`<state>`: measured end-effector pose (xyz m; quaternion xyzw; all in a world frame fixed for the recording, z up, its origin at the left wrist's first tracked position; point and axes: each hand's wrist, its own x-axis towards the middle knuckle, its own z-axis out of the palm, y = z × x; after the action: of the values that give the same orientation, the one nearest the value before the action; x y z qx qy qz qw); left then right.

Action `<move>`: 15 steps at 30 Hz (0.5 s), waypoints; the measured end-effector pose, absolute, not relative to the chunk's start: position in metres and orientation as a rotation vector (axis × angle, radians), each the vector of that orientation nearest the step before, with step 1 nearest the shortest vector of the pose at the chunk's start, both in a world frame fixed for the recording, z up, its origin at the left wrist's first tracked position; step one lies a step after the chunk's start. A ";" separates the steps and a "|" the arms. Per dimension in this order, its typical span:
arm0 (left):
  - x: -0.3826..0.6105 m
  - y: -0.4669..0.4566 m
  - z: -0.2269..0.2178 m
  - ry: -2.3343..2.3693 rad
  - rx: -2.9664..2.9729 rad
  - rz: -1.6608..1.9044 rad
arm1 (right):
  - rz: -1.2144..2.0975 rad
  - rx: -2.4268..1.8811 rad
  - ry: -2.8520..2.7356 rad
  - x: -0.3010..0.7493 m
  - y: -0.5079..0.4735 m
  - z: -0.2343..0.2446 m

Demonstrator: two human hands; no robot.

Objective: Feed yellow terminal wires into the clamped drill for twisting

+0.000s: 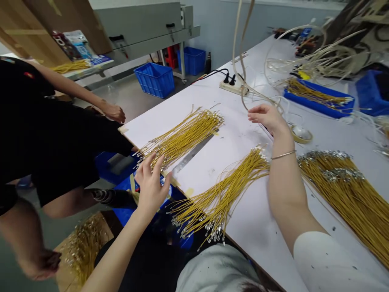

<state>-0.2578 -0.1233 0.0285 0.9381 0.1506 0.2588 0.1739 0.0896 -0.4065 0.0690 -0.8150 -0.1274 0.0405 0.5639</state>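
Here, a terminal-tipped yellow wire bundle point(189, 136) lies along the steel ruler point(195, 151); left hand point(152, 187), fingers spread, by the ruler's near end; right hand point(270, 118), fingers loosely extended, beyond the other.

A pale blue-grey wall point(212, 34) closes the room at twelve o'clock, with a light ledge along its top edge towards one. At eleven stands a long grey-green cabinet-like unit point(139, 24), black handles on its front and pale legs point(182, 65) beneath. Tall brown cardboard point(33, 36) leans at ten. The grey floor point(120, 95) shows at ten and again at eight, slightly glossy; on it sit a blue crate point(154, 79) near eleven and another at twelve, with something red between them. The white counter point(252, 215) runs from five towards one, catching soft glare near its far end.
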 end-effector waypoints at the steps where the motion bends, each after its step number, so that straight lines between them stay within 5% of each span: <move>1: -0.260 -0.123 0.028 0.405 2.674 0.730 | 0.141 -2.056 -0.359 0.088 -0.419 0.072; 7: -0.254 -0.121 0.026 0.298 2.678 0.683 | 0.767 -2.573 -0.546 0.074 -0.480 0.075; 15: -0.225 -0.161 0.023 0.131 2.590 0.582 | 0.984 -2.617 -0.587 0.067 -0.486 0.068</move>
<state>-0.2253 -0.1612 0.0227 0.9461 0.0480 0.2128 0.2395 0.0669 -0.4864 0.0677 -0.9068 -0.2035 0.3409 0.1418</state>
